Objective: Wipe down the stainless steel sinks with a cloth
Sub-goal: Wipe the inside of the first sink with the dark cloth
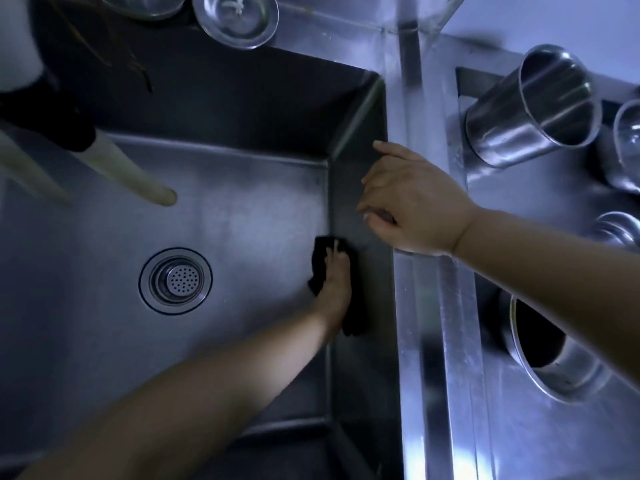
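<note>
A deep stainless steel sink point(242, 209) fills the left and middle of the head view, with a round perforated drain point(176, 280) in its floor. My left hand point(334, 289) reaches down into the basin and presses a black cloth point(355, 306) against the bottom of the sink's right wall, where wall meets floor. My right hand point(412, 202) hovers higher up, over the right rim of the sink, fingers loosely curled and holding nothing. A second sink point(519, 427) lies to the right beyond the steel divider.
A pale faucet spout point(138, 174) hangs over the basin's left part. Steel cups point(533, 109) and a steel bowl point(554, 355) sit in the right sink. A steel dish point(235, 19) rests behind the basin at the top.
</note>
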### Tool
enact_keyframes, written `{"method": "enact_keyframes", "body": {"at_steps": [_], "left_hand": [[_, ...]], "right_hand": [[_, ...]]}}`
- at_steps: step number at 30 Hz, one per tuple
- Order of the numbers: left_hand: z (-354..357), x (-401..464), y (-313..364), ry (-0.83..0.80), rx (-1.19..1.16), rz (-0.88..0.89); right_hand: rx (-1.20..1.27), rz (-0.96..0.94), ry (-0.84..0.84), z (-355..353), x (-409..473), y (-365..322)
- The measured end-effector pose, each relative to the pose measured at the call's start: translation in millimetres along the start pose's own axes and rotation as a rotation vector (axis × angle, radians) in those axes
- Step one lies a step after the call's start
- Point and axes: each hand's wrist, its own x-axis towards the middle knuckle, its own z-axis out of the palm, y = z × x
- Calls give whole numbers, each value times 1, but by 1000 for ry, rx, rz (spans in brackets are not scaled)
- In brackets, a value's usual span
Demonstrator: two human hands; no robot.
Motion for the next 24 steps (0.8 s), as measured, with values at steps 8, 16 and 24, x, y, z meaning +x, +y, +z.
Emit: {"method": "enact_keyframes", "body": {"at_steps": [8, 16, 24], "left_hand": [[-2, -87, -94, 75, -114, -588], [9, -23, -16, 28, -91, -226], [19, -11, 28, 1, -41, 231]], "right_hand": [[-73, 9, -36, -1, 1, -4], [12, -15, 43, 4, 0, 0], [45, 3, 75, 6, -2, 5]]}}
